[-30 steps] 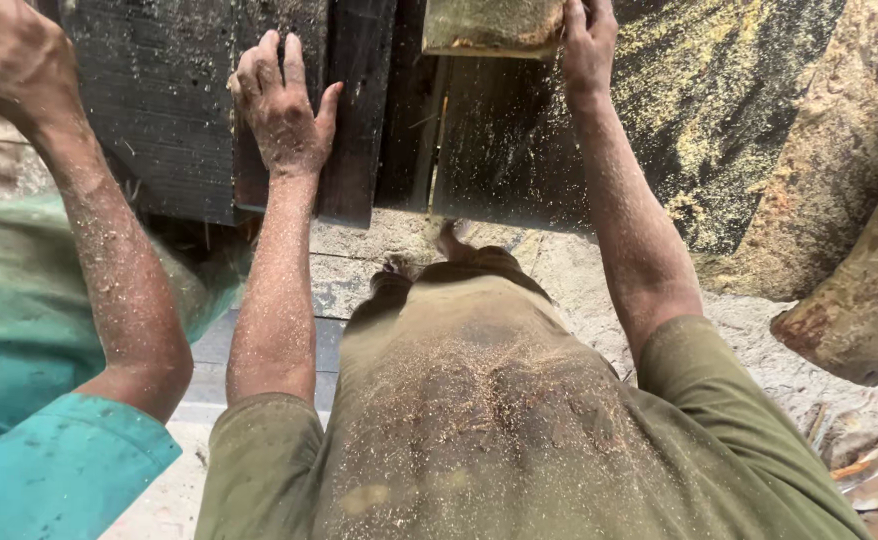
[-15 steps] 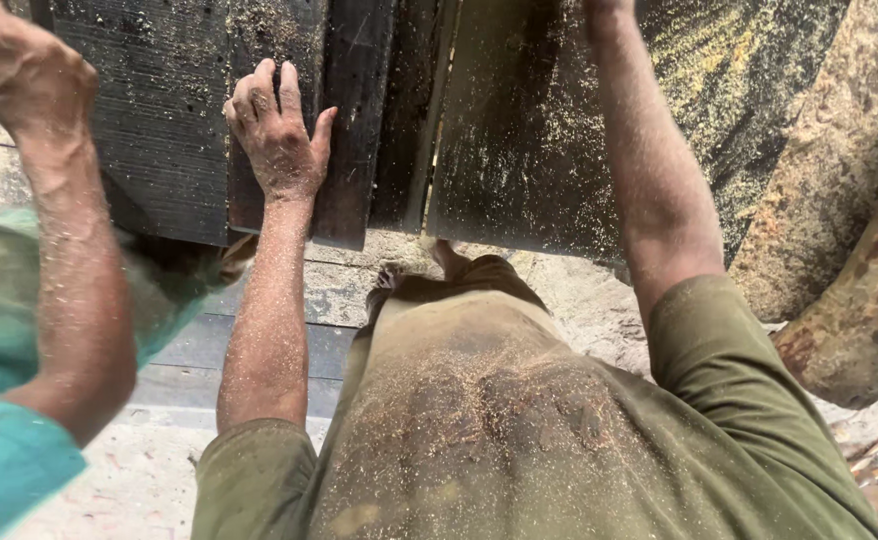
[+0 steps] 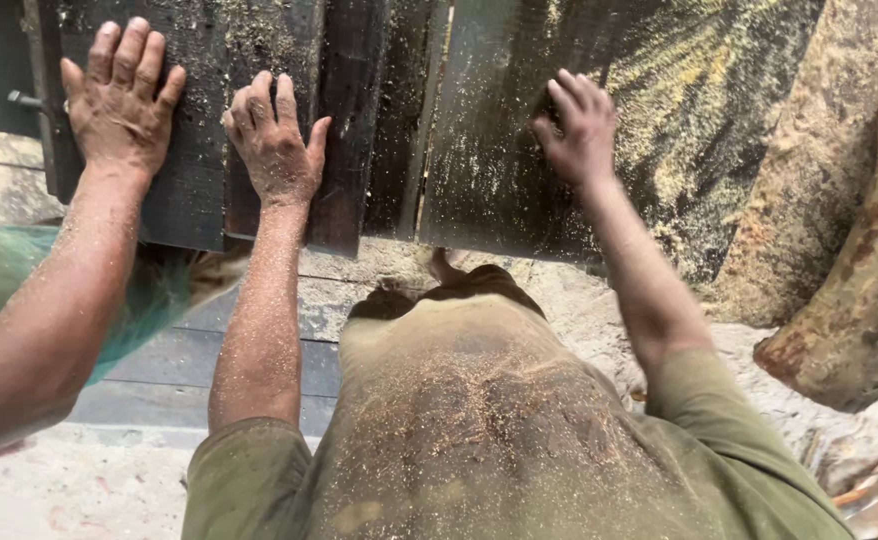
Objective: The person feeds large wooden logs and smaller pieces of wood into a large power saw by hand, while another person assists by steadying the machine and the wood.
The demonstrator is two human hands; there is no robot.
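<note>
- Left hand (image 3: 274, 150): fingers spread flat, released, on dark plank (image 3: 349, 120), left.
- Right hand (image 3: 579, 130): fingers curled loosely, pressing wide dusty board (image 3: 499, 180), right.
- Co-worker's hand (image 3: 119, 100): flat, far left.
- Step: steadying boards; next likely calls for even pressure.

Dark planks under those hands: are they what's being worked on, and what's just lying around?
In hand:
left hand flat on dark plank
right hand on wide dusty board
co-worker's hand on the same planks

Lying about:
rough logs
sawdust on the floor

Dark boards, pale dust

Near-black planks (image 3: 479, 150) speckled with yellow sawdust; olive-green shirt (image 3: 499, 440) dusted tan; a teal sleeve (image 3: 19, 290) at nine o'clock; rusty-brown logs (image 3: 849, 300) at three.
</note>
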